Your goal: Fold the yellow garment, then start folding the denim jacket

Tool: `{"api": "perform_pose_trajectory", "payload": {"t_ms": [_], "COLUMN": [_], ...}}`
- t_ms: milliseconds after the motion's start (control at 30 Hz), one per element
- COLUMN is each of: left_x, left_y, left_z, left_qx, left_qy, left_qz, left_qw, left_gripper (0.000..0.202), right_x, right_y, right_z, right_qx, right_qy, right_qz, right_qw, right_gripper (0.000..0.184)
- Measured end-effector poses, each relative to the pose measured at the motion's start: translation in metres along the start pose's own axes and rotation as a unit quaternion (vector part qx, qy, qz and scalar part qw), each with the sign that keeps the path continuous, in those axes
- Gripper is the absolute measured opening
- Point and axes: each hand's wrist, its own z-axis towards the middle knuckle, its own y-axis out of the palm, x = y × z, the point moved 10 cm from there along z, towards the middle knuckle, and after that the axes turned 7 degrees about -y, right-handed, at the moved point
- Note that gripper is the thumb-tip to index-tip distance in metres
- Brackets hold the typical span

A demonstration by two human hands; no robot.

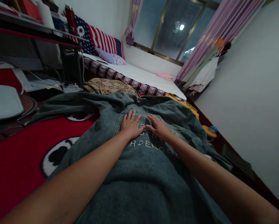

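The left hand (pixel 130 126) and right hand (pixel 159 128) rest flat, fingers released, on the denim jacket (pixel 148 180) spread back-up over the red blanket (pixel 18 161) at frame centre, where uneven pushing could probably bunch the cloth into creases.

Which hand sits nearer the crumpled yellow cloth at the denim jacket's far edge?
Right. The right hand lies flat on the grey-blue denim jacket, down-left of the crumpled yellow cloth; the left hand rests beside it, farther left.
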Motion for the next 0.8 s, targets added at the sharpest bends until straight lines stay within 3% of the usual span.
{"api": "perform_pose_trajectory", "payload": {"t_ms": [167,300,367,467,567,633,700,800], "left_x": [-0.001,-0.001,0.0,-0.001,-0.005,-0.012,-0.027,-0.063], "left_y": [0.0,-0.002,-0.003,-0.001,0.0,-0.009,-0.031,-0.072], "left_z": [0.001,0.0,-0.001,-0.002,-0.006,-0.013,-0.018,-0.023], "left_qx": [-0.007,-0.014,-0.017,-0.047,-0.126,-0.161,-0.127,-0.005], "left_qy": [0.002,0.004,0.012,0.028,0.075,0.117,0.134,0.071], "left_qz": [0.006,0.007,0.003,0.01,0.039,0.065,0.104,0.163], "left_qw": [1.0,1.0,1.0,0.998,0.988,0.978,0.977,0.984], "left_gripper": [0.077,0.071,0.068,0.069,0.074,0.073,0.067,0.066], "right_x": [0.039,0.092,0.106,0.108,0.104,0.103,0.104,0.111], "right_y": [-0.014,-0.015,-0.008,-0.005,-0.017,-0.029,-0.038,-0.039], "right_z": [-0.109,-0.164,-0.174,-0.176,-0.18,-0.189,-0.2,-0.211], "right_qx": [0.016,0.061,0.072,0.108,0.177,0.226,0.254,0.241], "right_qy": [0.093,0.23,0.255,0.242,0.232,0.251,0.295,0.369], "right_qz": [-0.143,-0.169,-0.162,-0.149,-0.142,-0.152,-0.168,-0.172], "right_qw": [0.985,0.957,0.95,0.953,0.946,0.929,0.906,0.881], "right_gripper": [0.061,0.057,0.055,0.052,0.048,0.044,0.045,0.05]}}
